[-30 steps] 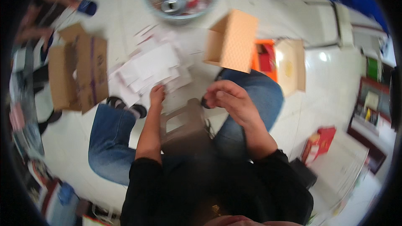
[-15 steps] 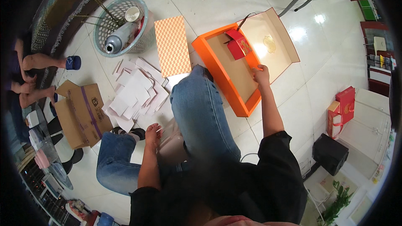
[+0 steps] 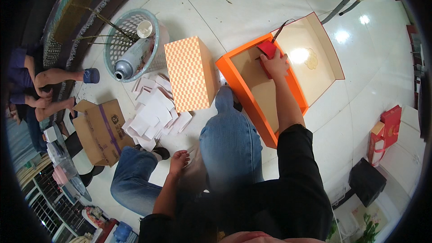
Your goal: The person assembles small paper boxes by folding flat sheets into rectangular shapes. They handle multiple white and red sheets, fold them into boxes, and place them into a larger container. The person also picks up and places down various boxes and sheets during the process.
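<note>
My right hand (image 3: 275, 66) reaches into a large orange box (image 3: 245, 87) with a beige inside and grips a small red box (image 3: 266, 50). The hand covers much of the red box; a dark strap rises near its top. The orange box's cream lid (image 3: 315, 54), with a gold emblem, lies folded out on the right. My left hand (image 3: 179, 161) hangs beside my bent knee with its fingers curled. Whatever it may hold is too small to make out. A box with orange checks (image 3: 186, 74) stands just left of the orange box.
White paper pieces (image 3: 155, 112) lie heaped on the floor near an open cardboard carton (image 3: 102, 132). A basket (image 3: 155, 58) holds a grey bottle (image 3: 135, 58) and a paper cup (image 3: 144, 29). Another person's legs (image 3: 63, 78) show at far left. A chair leg (image 3: 344, 2) stands upper right.
My right hand has moved from the orange box's right rim up and inward onto the small red box. The view has shifted, and more of the checked box's side shows.
</note>
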A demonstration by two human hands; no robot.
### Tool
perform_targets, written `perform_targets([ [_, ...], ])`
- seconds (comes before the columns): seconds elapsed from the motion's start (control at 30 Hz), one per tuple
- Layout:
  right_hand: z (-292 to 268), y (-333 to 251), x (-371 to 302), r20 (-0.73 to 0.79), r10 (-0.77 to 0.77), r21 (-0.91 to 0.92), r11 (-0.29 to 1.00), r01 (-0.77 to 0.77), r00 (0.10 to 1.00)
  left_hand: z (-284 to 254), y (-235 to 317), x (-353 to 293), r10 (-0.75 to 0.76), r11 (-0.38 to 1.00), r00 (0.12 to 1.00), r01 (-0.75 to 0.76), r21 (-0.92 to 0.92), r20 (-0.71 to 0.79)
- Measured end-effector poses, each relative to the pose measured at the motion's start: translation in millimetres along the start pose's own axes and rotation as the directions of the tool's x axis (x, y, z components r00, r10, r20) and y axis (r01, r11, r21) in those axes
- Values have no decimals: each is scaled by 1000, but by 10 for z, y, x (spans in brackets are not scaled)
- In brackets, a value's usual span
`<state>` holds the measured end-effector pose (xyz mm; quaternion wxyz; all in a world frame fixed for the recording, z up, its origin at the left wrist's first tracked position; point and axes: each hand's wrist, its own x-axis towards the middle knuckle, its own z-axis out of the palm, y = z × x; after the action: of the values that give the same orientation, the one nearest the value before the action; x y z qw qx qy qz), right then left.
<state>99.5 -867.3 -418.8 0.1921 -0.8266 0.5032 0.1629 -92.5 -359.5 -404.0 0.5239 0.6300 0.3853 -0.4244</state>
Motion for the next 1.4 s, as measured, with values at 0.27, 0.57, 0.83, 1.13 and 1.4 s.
perform_targets([
  [0.27,270,571,-10,-108,-91,53,994,97,990,92,-28,48,63,998,998,-63,16,10],
  [0.57,129,1623,-755,287,158,958,-71,-279,945,178,185,-92,215,976,975,-216,12,51],
  [0.83,-1036,707,-2111,-424,-466,869,-450,205,777,346,1175,-1163,627,777,776,-618,-115,66],
  [1.13,-802,-438,-3944,-361,-900,802,-166,574,244,-113,1118,-2734,921,-346,-354,-560,752,161],
  [1.4,-407,-467,-4429,-51,-986,722,74,688,160,-478,554,-2687,998,-9,-56,-666,746,-38],
])
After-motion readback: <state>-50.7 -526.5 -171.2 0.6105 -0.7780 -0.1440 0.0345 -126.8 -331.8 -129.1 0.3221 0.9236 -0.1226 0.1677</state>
